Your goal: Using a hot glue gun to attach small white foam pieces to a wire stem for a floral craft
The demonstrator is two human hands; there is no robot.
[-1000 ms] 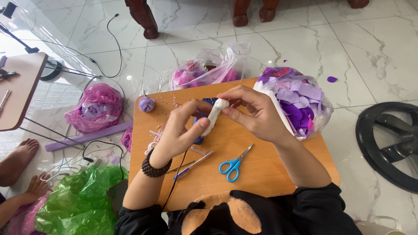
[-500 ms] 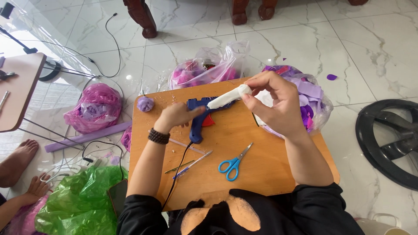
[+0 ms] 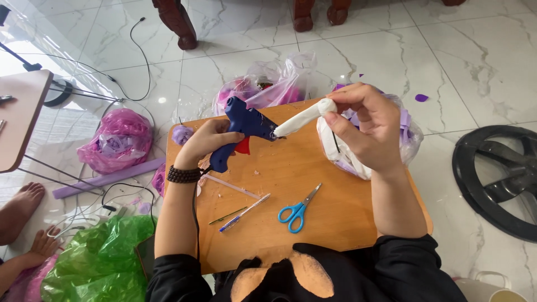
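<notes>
My left hand (image 3: 206,143) grips a dark blue glue gun (image 3: 241,126) with a red trigger, its nozzle pointing right. The nozzle meets the lower end of a white rolled stick (image 3: 302,118) that my right hand (image 3: 369,126) holds by its upper end, above a low wooden board (image 3: 291,184). A black bead bracelet circles my left wrist. The gun's black cord runs down over the board's near edge.
On the board lie blue-handled scissors (image 3: 297,210), a thin pen (image 3: 244,213) and a clear glue stick (image 3: 230,186). Plastic bags of purple and pink pieces (image 3: 115,140) surround the board, a green bag (image 3: 100,263) at lower left. Another person's bare feet (image 3: 19,210) rest at left. A black fan base (image 3: 498,179) lies right.
My left hand picked the glue gun up off the board and brought its nozzle to the white stick, which my right hand has kept raised.
</notes>
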